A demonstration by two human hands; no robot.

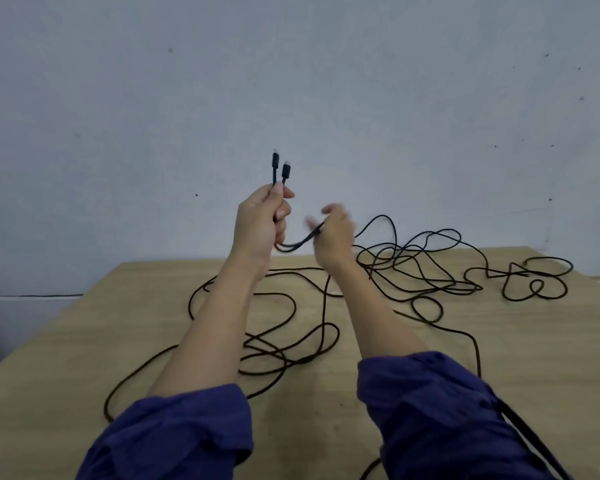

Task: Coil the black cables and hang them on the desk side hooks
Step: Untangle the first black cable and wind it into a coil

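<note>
The left hand [262, 220] was raised above the far edge of the desk [84, 358], closed in a fist around two strands of the black cables [413, 268]. Two plug ends [280, 168] stuck up side by side out of the top of that fist, toward twelve o'clock. From the bottom of the fist the doubled strands ran in a short sag toward three o'clock into the right hand [333, 233], which was blurred; its fingers appeared pinched around the strands, though how tightly could not be told.

The rest of the black cables lay loose on the wooden desk. One tangle of overlapping loops sat at about two o'clock from the hands, trailing further right into small curls near the far right corner. Another spread of wide loops lay under and between the forearms, at about six o'clock from the hands, with one strand curving off toward eight o'clock near the left edge. A strand also ran down beside the right blue sleeve [447, 420].

Behind the desk stood a plain pale wall [326, 81] with a few dark specks. The left blue sleeve [174, 438] covered the near surface.
</note>
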